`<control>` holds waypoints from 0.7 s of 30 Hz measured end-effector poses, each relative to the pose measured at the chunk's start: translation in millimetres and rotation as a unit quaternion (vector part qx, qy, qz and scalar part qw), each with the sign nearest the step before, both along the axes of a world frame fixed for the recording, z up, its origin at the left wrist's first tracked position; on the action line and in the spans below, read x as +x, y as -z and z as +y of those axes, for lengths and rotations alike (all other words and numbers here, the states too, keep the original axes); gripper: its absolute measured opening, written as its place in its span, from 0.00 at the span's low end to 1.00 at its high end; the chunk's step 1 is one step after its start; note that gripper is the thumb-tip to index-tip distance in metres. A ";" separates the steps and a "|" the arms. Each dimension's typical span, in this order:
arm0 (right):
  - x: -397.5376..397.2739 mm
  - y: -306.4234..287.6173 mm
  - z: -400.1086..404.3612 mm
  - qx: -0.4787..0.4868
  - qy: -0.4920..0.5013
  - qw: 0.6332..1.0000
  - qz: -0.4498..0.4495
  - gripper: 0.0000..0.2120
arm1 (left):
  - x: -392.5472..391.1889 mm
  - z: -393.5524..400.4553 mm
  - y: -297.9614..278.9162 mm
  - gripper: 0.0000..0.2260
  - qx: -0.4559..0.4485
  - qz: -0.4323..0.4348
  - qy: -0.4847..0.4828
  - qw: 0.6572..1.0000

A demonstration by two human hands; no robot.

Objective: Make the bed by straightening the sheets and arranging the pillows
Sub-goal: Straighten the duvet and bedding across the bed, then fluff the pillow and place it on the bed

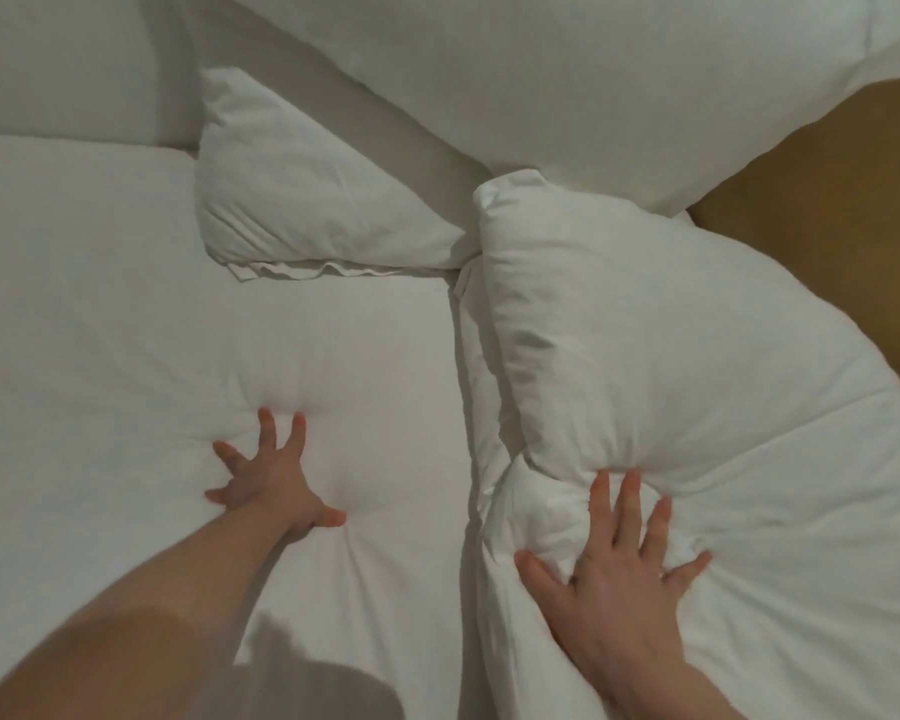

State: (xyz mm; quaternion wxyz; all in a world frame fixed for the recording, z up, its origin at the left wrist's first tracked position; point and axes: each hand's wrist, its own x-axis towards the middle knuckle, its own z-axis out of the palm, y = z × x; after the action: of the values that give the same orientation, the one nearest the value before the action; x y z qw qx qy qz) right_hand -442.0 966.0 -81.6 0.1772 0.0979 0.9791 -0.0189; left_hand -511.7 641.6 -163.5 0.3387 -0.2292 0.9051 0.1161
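A white sheet [100, 304] covers the bed across the left and middle. My left hand [271, 485] presses flat on it with spread fingers, denting the soft surface. At the right, a bunched white duvet [697, 356] lies folded over itself along the bed's edge. My right hand [614, 558] rests on its crumpled fold with straight, spread fingers. A small white pillow [307, 200] lies at the centre top, its open end facing me. A large white pillow [593, 80] sits behind it at the top right. Another pillow [58, 59] is at the top left.
A wooden floor [827, 226] shows at the right, past the bed's edge. The duvet hangs over that edge. A grey shadow or a piece of my clothing [313, 683] shows at the bottom centre.
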 end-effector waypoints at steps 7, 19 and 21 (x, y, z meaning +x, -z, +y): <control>-39.2 -67.8 -82.9 -0.152 -0.209 0.955 0.143 0.48 | -7.8 -42.8 -39.2 0.57 0.012 0.091 0.043 0.995; -196.5 -56.0 -233.9 -0.125 -0.253 0.947 0.155 0.54 | -4.6 -178.5 9.2 0.79 0.080 0.002 -0.137 0.987; -226.9 -50.0 -255.5 -0.078 -0.264 0.946 0.169 0.57 | -9.6 -184.0 15.6 0.80 0.090 -0.004 -0.146 0.985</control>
State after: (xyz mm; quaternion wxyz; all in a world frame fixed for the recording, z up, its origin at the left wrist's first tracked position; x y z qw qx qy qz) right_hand -668.9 710.5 -31.6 0.0144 -0.1828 0.9810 -0.0640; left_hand -521.3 457.6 -179.1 0.3407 -0.3276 0.8466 0.2448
